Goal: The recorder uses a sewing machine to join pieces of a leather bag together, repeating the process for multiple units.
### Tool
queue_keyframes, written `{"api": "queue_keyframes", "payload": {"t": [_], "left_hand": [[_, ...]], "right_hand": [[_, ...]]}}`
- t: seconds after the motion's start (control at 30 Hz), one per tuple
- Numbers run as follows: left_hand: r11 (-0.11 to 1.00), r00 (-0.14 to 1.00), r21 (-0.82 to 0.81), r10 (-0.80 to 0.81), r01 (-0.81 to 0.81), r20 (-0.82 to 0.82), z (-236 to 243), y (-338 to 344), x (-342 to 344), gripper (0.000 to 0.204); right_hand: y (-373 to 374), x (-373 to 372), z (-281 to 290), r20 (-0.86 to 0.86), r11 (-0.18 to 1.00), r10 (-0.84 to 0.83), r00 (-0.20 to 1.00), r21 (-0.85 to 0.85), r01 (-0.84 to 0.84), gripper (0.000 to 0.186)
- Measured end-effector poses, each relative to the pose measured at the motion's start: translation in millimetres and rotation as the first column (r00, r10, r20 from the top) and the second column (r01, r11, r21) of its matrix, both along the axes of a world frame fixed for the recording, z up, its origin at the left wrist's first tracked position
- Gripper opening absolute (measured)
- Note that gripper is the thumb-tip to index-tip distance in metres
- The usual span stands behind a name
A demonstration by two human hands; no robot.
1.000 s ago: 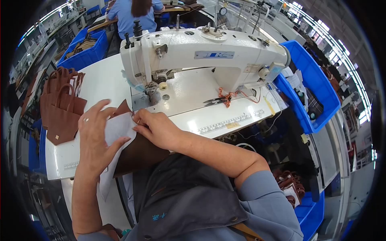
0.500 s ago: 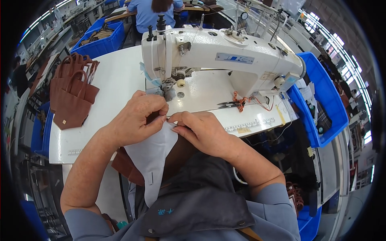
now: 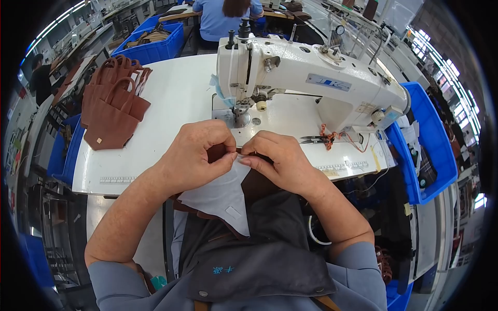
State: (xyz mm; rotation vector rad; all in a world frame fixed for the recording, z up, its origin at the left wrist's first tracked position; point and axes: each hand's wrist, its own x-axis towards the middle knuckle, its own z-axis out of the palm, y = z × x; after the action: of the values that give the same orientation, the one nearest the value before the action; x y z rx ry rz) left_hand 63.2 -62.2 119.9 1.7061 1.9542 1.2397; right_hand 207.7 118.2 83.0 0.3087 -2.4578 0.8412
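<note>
My left hand [image 3: 199, 154] and my right hand [image 3: 275, 159] meet at the table's front edge, fingertips pinching the edge of one bag panel [image 3: 220, 194]. Its pale grey lining side faces up, and brown leather shows along its lower border. The panel hangs from my fingers over my dark apron [image 3: 254, 254]. Just beyond my hands stands a white sewing machine [image 3: 311, 72], its presser foot [image 3: 239, 115] over the needle plate. The pinched edge is partly hidden by my fingers.
Brown leather bag pieces with handles [image 3: 116, 116] are stacked on the white table [image 3: 171, 93] at left. Black thread snips [image 3: 316, 139] with orange cord lie under the machine arm. Blue bins stand at right [image 3: 441, 181] and far left [image 3: 174, 44]. A person in blue [image 3: 220, 23] sits beyond.
The machine and table have shifted right and slightly up in view. Both hands still pinch the panel, whose hanging tail has swung up and now ends higher over the apron.
</note>
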Motion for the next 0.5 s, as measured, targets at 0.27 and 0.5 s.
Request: {"api": "queue_keyframes", "payload": {"t": [0.27,0.5], "left_hand": [[0.999,0.996,-0.019,0.031,-0.032,-0.082,7.9,-17.0,-7.7,0.006],[0.998,0.998,-0.046,0.053,-0.052,0.032,9.8,-22.7,-3.6,0.008]], "right_hand": [[-3.8,0.3,-4.0,0.051,0.976,0.039,0.998,-0.218,-0.027,0.013],[-10.6,1.4,-0.8,0.069,0.900,0.032,0.997,-0.436,0.002,0.010]]}}
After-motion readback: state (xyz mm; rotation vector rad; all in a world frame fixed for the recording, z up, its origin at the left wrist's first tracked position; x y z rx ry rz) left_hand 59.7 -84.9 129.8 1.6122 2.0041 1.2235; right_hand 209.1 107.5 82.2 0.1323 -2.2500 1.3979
